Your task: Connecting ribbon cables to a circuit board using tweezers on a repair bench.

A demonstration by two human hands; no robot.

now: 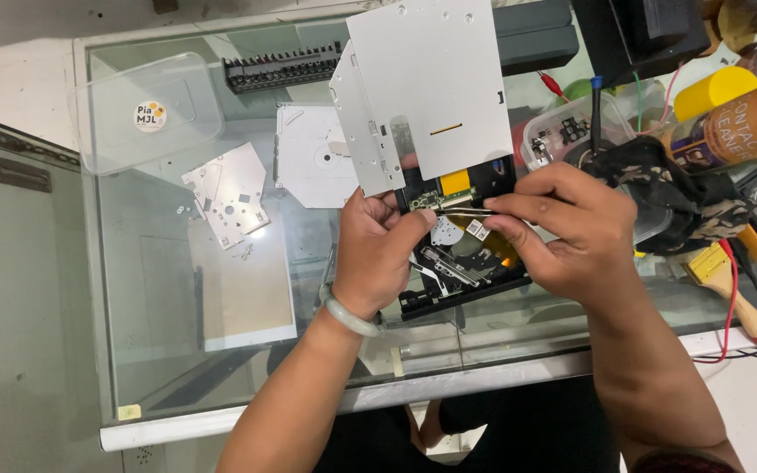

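Fingers of right hand (571, 229) pinch one tweezers (464, 211) — left hand (377, 250) grips one opened disc drive (462, 254) — two loose metal plates (228, 194)

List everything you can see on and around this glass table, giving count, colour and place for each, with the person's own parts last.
optical drive: one, black, opened, centre of the glass table
drive cover: one, silver, tilted up behind the drive
metal plates: two, silver, left of centre
plastic tub: one, clear, far left
connector strip: one, black, far edge
spray can: one, orange with a yellow cap, right
brush: one, yellow handle, right edge
tweezers: one, thin, dark, over the drive
left hand: one, on the drive, pale bangle at the wrist
right hand: one, pinching the tweezers
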